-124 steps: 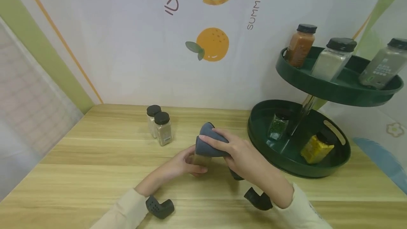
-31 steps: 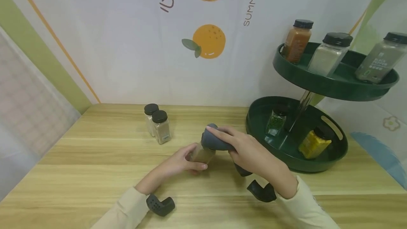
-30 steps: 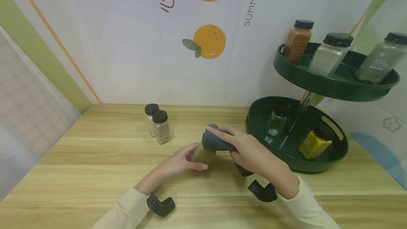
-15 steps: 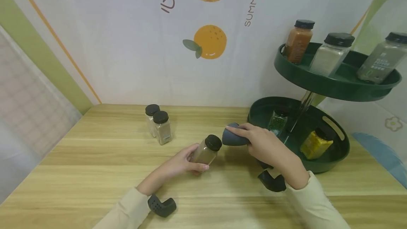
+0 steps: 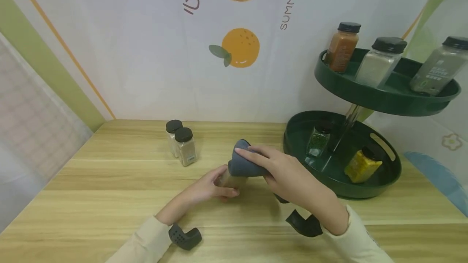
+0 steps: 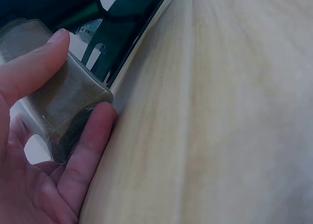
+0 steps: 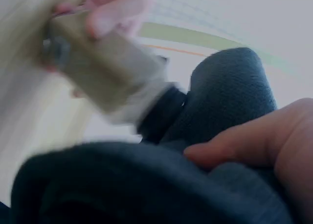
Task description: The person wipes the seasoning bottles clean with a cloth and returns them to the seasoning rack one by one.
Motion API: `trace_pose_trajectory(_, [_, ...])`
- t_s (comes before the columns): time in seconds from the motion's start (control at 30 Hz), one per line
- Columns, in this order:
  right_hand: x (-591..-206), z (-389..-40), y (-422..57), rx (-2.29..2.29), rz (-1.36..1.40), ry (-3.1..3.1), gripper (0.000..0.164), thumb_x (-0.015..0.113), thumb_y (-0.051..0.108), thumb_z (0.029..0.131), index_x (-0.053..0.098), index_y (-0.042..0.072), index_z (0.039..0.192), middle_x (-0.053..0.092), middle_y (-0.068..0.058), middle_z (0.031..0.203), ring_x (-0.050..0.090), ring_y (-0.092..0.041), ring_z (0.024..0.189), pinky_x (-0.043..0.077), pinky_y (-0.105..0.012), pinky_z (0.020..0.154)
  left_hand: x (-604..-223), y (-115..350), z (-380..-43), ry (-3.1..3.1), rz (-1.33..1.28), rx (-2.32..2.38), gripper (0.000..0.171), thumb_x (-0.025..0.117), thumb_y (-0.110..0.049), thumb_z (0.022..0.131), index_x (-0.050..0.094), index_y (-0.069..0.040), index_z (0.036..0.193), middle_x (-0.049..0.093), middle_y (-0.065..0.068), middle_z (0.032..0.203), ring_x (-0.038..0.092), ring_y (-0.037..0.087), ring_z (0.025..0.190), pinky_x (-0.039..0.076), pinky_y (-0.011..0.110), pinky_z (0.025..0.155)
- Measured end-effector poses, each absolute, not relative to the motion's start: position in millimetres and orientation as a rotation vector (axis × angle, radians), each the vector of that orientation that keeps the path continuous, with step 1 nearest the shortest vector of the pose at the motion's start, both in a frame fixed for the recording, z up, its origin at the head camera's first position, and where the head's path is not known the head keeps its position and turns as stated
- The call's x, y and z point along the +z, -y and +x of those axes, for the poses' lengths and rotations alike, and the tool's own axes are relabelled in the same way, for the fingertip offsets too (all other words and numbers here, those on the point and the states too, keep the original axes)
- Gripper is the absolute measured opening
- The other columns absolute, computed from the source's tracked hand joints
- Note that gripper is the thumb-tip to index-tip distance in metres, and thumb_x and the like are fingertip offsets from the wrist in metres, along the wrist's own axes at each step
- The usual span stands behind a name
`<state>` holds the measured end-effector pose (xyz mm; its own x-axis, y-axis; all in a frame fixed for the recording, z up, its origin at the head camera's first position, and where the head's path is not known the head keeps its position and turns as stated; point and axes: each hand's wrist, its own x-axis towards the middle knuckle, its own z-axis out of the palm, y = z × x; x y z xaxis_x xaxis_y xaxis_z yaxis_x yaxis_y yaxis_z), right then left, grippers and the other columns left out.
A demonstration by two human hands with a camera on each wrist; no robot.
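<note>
Tilted just above the table, a clear square spice jar [image 5: 233, 181] of brownish powder sits in my left hand [image 5: 208, 188]. Thumb and fingers wrap its sides, as the left wrist view shows on the jar [image 6: 58, 97]. My right hand [image 5: 289, 171] grips a folded blue-grey cloth [image 5: 246, 163] over the jar's top. From the head the cloth hides the cap. In the right wrist view, a black cap [image 7: 162, 111] shows beside the cloth [image 7: 232, 82], with my right thumb pressing on the fabric.
Two black-capped jars [image 5: 186, 147] stand at the back left of the wooden table [image 5: 109, 198]. At the right is a two-tier green rack [image 5: 387, 102]; its upper tray bears three jars, its lower a green-flecked jar [image 5: 317, 143] and a yellow one [image 5: 362, 167].
Half a second ago my right hand held the cloth off to the right, baring the black cap. It has moved back left onto the jar's top. My left hand keeps its hold.
</note>
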<state>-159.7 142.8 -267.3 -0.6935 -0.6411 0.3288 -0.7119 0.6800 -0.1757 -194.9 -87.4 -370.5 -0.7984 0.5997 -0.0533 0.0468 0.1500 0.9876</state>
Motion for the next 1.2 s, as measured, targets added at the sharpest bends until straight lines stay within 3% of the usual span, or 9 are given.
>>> trace_pose_trajectory(0.13, [-276, -165, -140, 0.416, 1.049, 2.666, 0.078, 0.059, -0.013, 0.075, 0.043, 0.031, 0.138, 0.053, -0.005, 0.131, 0.06, -0.027, 0.108, 0.054, -0.039, 0.08, -371, 87, -195, -1.982, 0.606, 1.698, 0.055, 0.068, -0.019, 0.084, 0.042, -0.012, 0.132, 0.059, 0.014, 0.114, 0.063, 0.022, 0.099, 0.055, 0.037, 0.08])
trace_pose_trajectory(0.37, [-283, -170, -141, 0.457, 0.96, 2.664, 0.079, 0.058, -0.014, 0.073, 0.044, 0.03, 0.137, 0.056, -0.006, 0.127, 0.063, -0.024, 0.094, 0.046, -0.027, 0.06, -371, 84, -195, -1.981, 0.604, 1.701, 0.055, 0.068, -0.021, 0.084, 0.042, -0.012, 0.132, 0.056, 0.014, 0.116, 0.061, 0.022, 0.1, 0.054, 0.038, 0.08])
trace_pose_trajectory(0.7, [-290, -181, -147, 0.413, 0.765, 2.756, 0.069, 0.06, -0.009, 0.078, 0.046, 0.025, 0.137, 0.058, -0.01, 0.122, 0.063, -0.03, 0.097, 0.054, -0.042, 0.071, -370, 83, -194, -2.024, 0.598, 1.683, 0.052, 0.071, -0.023, 0.082, 0.046, -0.011, 0.127, 0.055, 0.012, 0.114, 0.057, 0.02, 0.097, 0.054, 0.036, 0.078])
trace_pose_trajectory(1.0, [-284, -181, -155, 0.212, 0.691, 2.777, 0.068, 0.062, -0.006, 0.077, 0.049, 0.028, 0.134, 0.059, -0.012, 0.119, 0.062, -0.032, 0.097, 0.054, -0.045, 0.072, -369, 85, -193, -2.009, 0.606, 1.695, 0.054, 0.071, -0.023, 0.082, 0.046, -0.011, 0.128, 0.055, 0.013, 0.113, 0.058, 0.02, 0.095, 0.054, 0.036, 0.079])
trace_pose_trajectory(1.2, [-269, -176, -159, 0.27, 0.652, 2.729, 0.07, 0.059, -0.006, 0.079, 0.044, 0.027, 0.138, 0.057, -0.011, 0.122, 0.061, -0.029, 0.098, 0.054, -0.044, 0.071, -369, 85, -193, -2.024, 0.589, 1.695, 0.053, 0.071, -0.022, 0.081, 0.046, -0.01, 0.127, 0.055, 0.013, 0.113, 0.058, 0.019, 0.094, 0.055, 0.035, 0.078])
